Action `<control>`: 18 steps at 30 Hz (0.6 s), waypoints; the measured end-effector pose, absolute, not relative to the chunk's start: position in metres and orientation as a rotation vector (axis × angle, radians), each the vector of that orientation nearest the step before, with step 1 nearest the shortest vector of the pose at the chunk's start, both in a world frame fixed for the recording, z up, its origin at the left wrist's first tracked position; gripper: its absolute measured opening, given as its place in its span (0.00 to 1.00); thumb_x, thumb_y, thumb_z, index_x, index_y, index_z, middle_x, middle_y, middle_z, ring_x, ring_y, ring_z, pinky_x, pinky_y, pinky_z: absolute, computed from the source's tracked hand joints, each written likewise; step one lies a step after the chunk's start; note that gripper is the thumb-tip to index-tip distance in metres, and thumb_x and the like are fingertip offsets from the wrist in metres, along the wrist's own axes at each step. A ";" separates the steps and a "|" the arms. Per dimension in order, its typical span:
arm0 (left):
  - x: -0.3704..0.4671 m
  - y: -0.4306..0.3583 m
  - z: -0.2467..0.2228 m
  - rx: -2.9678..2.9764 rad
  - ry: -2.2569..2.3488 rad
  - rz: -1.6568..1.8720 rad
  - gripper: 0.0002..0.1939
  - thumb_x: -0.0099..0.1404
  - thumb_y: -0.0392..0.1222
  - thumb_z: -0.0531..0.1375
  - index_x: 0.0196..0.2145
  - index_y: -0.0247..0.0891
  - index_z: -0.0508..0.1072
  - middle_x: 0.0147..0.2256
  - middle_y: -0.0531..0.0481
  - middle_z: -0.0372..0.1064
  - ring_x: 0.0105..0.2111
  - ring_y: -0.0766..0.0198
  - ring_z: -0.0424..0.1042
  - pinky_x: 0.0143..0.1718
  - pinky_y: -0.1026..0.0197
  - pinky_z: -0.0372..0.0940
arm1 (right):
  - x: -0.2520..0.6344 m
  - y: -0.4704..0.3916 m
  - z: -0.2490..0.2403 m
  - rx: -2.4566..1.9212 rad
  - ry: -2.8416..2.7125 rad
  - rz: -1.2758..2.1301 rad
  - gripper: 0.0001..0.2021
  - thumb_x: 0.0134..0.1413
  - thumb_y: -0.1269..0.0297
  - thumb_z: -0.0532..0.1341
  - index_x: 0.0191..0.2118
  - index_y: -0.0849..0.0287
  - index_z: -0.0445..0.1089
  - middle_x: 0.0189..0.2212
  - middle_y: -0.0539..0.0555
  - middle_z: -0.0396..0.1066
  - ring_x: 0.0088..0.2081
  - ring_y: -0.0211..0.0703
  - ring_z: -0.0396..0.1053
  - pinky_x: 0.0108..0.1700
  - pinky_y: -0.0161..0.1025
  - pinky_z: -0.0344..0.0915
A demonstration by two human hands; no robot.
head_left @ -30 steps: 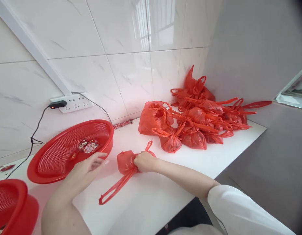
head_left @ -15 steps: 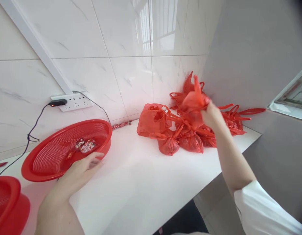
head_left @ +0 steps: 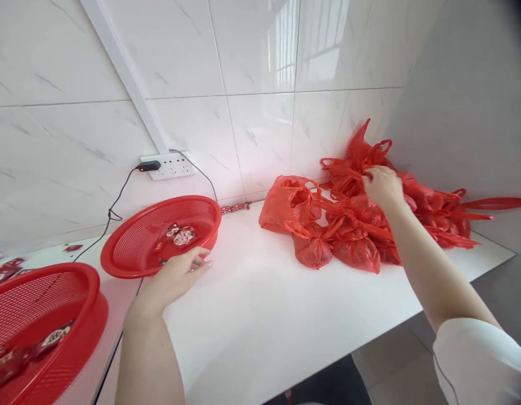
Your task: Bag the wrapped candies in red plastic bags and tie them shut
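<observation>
My right hand point(head_left: 382, 183) is at the heap of red plastic bags against the back wall, its fingers closed on the gathered top of a red plastic bag point(head_left: 353, 169). Other tied red bags point(head_left: 313, 250) lie in front of and beside it, with their bulging contents hidden by the film. A looser red bag point(head_left: 281, 205) stands at the left end of the heap, its handles up. My left hand point(head_left: 180, 275) is beside the near rim of a red mesh basket point(head_left: 125, 242), its fingers loosely bent, apart and holding nothing. Wrapped packets point(head_left: 184, 235) lie inside that basket.
Another red basket point(head_left: 85, 281) with wrapped packets stands at the near left. A power strip point(head_left: 174, 166) with a black plug and cord is on the tiled wall. A strip of small red packets point(head_left: 235, 208) lies along the wall. The white table point(head_left: 260, 320) ends in front of me.
My right hand has lowered the red bag it held in the air onto the heap. The view has turned left, showing more of the near basket. My left hand stays beside the far basket.
</observation>
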State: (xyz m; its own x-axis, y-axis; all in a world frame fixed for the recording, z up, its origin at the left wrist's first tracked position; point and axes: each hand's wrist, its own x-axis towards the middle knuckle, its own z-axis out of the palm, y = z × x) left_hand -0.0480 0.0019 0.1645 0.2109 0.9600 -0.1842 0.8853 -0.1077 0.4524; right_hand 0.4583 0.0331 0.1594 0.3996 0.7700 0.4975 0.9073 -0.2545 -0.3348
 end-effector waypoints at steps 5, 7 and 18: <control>-0.045 -0.001 0.164 2.003 1.685 0.203 0.26 0.63 0.60 0.52 0.54 0.45 0.68 0.51 0.47 0.71 0.52 0.54 0.69 0.49 0.56 0.66 | 0.342 0.056 0.144 -1.904 -1.948 0.190 0.10 0.57 0.70 0.53 0.34 0.63 0.72 0.34 0.62 0.75 0.38 0.50 0.70 0.40 0.40 0.61; -0.045 -0.002 0.164 2.000 1.663 0.214 0.26 0.63 0.60 0.52 0.53 0.45 0.67 0.51 0.48 0.71 0.52 0.55 0.70 0.49 0.57 0.66 | 0.303 0.062 0.129 -1.857 -2.001 0.273 0.07 0.53 0.72 0.56 0.32 0.60 0.72 0.32 0.57 0.75 0.35 0.46 0.70 0.38 0.37 0.62; -0.040 -0.008 0.158 2.080 1.533 0.322 0.22 0.64 0.57 0.54 0.52 0.45 0.68 0.46 0.48 0.73 0.47 0.55 0.73 0.45 0.56 0.67 | 0.270 0.109 0.074 -2.146 -1.556 0.327 0.17 0.55 0.66 0.59 0.50 0.61 0.68 0.43 0.63 0.73 0.43 0.52 0.71 0.43 0.43 0.66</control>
State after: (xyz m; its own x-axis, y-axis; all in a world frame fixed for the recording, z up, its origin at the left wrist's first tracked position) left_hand -0.0404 -0.0079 0.1578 0.3272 0.9376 -0.1181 0.8108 -0.2144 0.5447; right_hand 0.2703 0.1093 0.0735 0.3295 0.9409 0.0781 0.8298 -0.2491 -0.4994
